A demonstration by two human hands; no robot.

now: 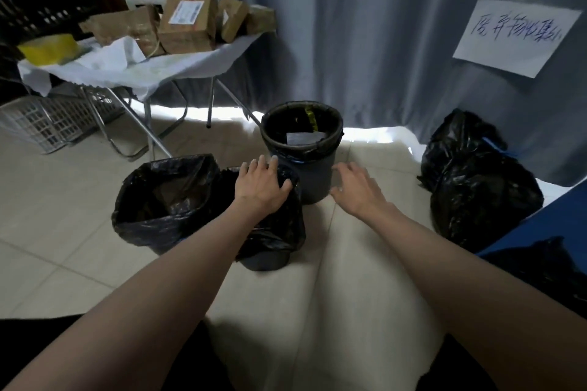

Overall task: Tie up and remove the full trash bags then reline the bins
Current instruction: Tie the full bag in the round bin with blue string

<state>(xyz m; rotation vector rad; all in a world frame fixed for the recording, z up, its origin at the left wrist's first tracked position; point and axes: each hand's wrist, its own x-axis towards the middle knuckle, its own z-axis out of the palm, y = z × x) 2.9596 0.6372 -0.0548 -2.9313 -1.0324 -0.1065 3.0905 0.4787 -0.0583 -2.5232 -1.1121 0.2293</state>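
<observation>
Floor (63,216): three bins stand close together on it.
Tied bags (476,187): two full black ones sit well off to the right, by the curtain.
Back bin (301,149): still has paper inside; its bag is not tied. It stands just past both hands, straight ahead, upright.
Left bin (158,200): lined, mouth open.
Middle bin (273,232): lined; it touches the left bin.
Left hand (262,186): fingers spread, resting on the middle bin's rim.
Right hand (355,184): fingers loose and spread, holding nothing, beside the back bin.
Nearer hand: both look about the same; I think the back bin comes next.
</observation>
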